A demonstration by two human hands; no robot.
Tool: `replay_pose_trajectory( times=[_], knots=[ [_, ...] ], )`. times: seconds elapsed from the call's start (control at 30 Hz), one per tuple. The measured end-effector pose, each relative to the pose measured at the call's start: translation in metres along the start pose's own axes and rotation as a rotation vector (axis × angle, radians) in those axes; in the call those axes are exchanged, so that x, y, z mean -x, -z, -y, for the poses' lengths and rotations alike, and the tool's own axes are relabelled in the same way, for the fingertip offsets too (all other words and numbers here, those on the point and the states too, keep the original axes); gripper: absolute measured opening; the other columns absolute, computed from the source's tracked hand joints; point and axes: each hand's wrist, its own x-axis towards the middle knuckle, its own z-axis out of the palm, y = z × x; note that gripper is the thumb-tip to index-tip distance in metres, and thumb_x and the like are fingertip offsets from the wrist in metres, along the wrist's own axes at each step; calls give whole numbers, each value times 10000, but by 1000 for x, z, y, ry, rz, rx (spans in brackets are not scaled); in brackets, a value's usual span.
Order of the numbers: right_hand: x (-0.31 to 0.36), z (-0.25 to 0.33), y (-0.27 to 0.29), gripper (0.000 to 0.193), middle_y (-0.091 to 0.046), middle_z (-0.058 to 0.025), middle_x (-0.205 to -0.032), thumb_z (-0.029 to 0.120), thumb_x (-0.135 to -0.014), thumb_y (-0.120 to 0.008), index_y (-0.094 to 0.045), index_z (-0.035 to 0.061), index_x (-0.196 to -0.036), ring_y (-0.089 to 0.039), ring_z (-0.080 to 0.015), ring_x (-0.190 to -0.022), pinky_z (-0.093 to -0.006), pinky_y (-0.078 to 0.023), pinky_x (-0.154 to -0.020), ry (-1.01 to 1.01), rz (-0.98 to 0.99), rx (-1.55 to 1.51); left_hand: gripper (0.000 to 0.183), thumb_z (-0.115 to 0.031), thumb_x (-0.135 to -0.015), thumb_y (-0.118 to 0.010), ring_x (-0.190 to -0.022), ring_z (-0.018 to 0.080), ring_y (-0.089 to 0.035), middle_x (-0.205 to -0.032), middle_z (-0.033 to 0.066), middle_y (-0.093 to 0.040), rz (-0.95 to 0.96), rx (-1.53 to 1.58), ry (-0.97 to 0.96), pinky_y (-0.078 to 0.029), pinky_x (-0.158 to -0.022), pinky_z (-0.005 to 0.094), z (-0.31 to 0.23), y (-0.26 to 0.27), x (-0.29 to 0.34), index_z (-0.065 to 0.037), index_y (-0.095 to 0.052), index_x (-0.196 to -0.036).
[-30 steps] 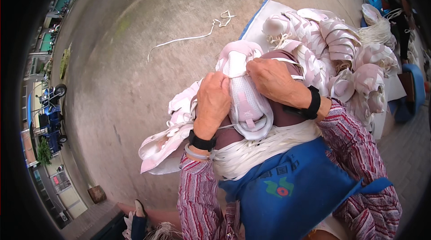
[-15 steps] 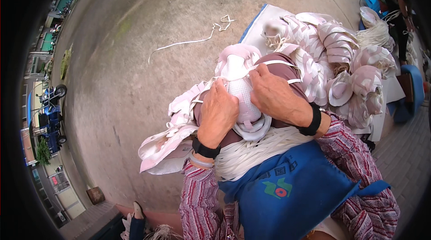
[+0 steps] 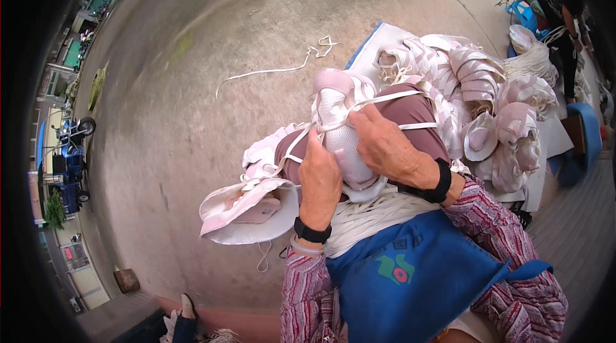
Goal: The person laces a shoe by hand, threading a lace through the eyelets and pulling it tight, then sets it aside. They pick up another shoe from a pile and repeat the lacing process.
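Note:
A pale pink and white shoe upper (image 3: 347, 148) lies across my lap, its toe end away from me. White shoelace (image 3: 403, 94) runs through its eyelets, and loose lengths stretch out to both sides over brown cloth (image 3: 420, 111). On its left edge my left hand (image 3: 320, 179) is closed in a pinch at the lace. From the right side my right hand (image 3: 390, 150) pinches the lace near the tongue. Both fingertips partly hide the lace. Another laced upper (image 3: 250, 209) hangs by my left knee. A bundle of white laces (image 3: 382, 213) rests on my blue apron (image 3: 420, 250).
Many stacked uppers (image 3: 475, 70) cover a white board at my right. A blue chair (image 3: 582, 144) stands beyond them, with a person (image 3: 568, 28) at the far right. One stray lace (image 3: 266, 72) lies on the concrete floor. A blue vehicle (image 3: 67, 157) is parked far left.
The upper has turned and tilted between my hands, its heel end less visible. Both hands have shifted slightly, still pinching the lace. The person at far right has come into view.

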Motion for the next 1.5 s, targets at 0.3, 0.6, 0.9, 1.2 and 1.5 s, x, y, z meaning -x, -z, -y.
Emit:
replay_pose_trajectory(
  times=[0.3, 0.6, 0.9, 1.2, 1.5],
  knots=[
    [4, -9, -3, 321, -483, -259, -943, 17, -785, -545, -484, -51, -1093, -506, -413, -868, -451, -447, -756, -114, -6, 71, 350, -42, -853, -592, -1178, 403, -466, -1288, 265, -435, -118, 292, -134, -391, -974, 433, 0, -26, -11, 32, -442, -1161],
    [0, -25, 1, 396, -492, -237, -942, -54, -757, -503, -483, -56, -1152, -521, -401, -896, -428, -458, -771, 42, 9, -1, 173, -41, -831, -627, -1040, 344, -532, -1126, 212, -537, -290, 201, -172, -432, -883, 414, 4, -52, -20, 9, -517, -954],
    [3, -44, 6, 265, -562, -183, -903, 50, -745, -555, -547, 21, -1008, -576, -358, -805, -435, -493, -671, 219, -120, 177, 208, -53, -863, -564, -1151, 412, -477, -1203, 260, -503, -54, 172, -87, -386, -984, 446, -9, -60, -26, 42, -531, -1046],
    [3, -32, 5, 308, -553, -182, -927, 54, -786, -557, -478, 1, -1079, -613, -375, -782, -425, -493, -620, 198, -12, 158, 142, -108, -922, -548, -924, 364, -523, -1035, 213, -523, -178, 180, -270, -424, -819, 407, 6, -50, -22, 30, -526, -951],
    [-13, -11, -1, 152, -512, -92, -882, 189, -781, -560, -617, 74, -862, -522, -236, -849, -347, -412, -735, 415, -115, 465, 148, -104, -916, -538, -1038, 400, -520, -1107, 234, -520, -138, 200, -180, -416, -891, 443, 13, -35, -20, 40, -554, -947]
  ],
)
